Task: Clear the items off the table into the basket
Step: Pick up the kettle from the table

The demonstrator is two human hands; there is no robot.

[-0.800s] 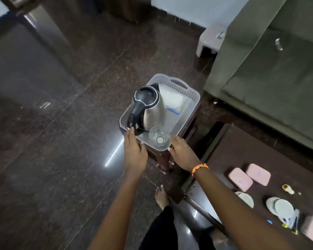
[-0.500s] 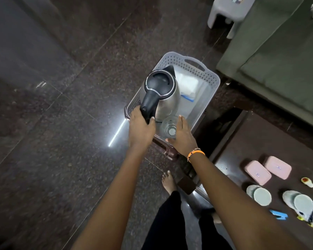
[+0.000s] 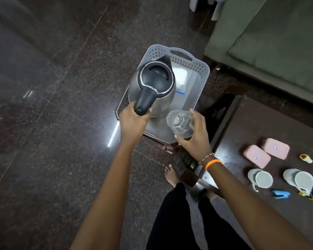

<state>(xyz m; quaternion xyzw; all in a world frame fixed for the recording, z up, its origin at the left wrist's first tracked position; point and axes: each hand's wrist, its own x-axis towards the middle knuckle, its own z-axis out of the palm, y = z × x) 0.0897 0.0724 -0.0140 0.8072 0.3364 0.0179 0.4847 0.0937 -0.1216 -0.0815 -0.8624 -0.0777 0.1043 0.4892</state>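
A grey perforated basket [image 3: 201, 69] stands on a low stool beside the dark table [image 3: 260, 127]. My left hand [image 3: 134, 121] grips the black handle of a steel kettle [image 3: 154, 83], which is over the basket's left half. A clear drinking glass [image 3: 180, 121] is tilted over the basket's near right corner, and my right hand [image 3: 195, 139] holds it from the right. A white packet [image 3: 181, 76] lies on the basket's floor behind the kettle. On the table sit two pink boxes [image 3: 257, 156], two pale cups [image 3: 263, 179] and a blue clip [image 3: 280, 194].
A green sofa [image 3: 271, 42] runs along the right behind the table. A white plastic stool [image 3: 215, 8] stands at the top by the sofa. The dark polished floor [image 3: 52, 123] spreads to the left. My bare foot [image 3: 171, 175] is near the table's corner.
My left hand went from the basket's rim to gripping the kettle's handle. My right hand took hold of the glass and raised it, tilted, at the basket's near corner. The view moved closer.
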